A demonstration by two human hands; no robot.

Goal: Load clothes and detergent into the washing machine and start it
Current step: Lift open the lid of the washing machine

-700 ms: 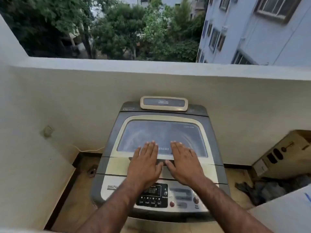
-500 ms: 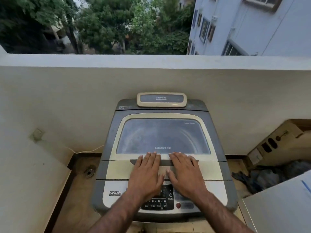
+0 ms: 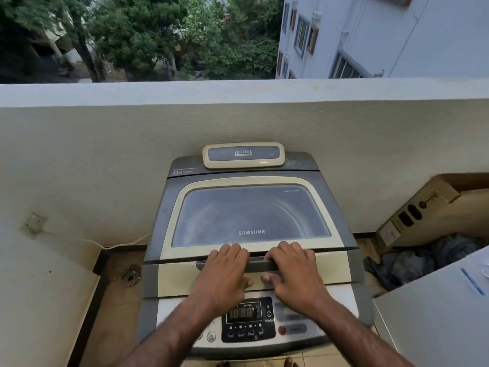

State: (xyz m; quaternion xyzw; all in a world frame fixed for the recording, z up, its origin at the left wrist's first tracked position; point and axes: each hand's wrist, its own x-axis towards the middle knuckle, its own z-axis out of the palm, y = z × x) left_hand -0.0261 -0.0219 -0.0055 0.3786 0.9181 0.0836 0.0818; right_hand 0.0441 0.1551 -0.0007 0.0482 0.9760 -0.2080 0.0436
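A grey and cream top-loading washing machine (image 3: 158,234) stands against the balcony wall with its glass lid (image 3: 251,213) down. My left hand (image 3: 225,276) and my right hand (image 3: 293,276) sit side by side on the lid's dark grey handle (image 3: 258,264). The fingers curl over its top and the thumbs press under it. The control panel (image 3: 246,321) with a digital display lies just below my wrists. A heap of dark clothes (image 3: 412,263) lies on the floor to the right of the machine. No detergent is in view.
A cardboard box (image 3: 434,213) leans against the wall behind the clothes. A white flat surface (image 3: 436,321) fills the lower right. A floor drain (image 3: 130,278) and a wall socket (image 3: 34,223) with a cord are left of the machine. The parapet wall (image 3: 105,144) runs behind.
Both hands slid back from the glass toward me and curled around the lid handle. They lay flat with spread fingers before.
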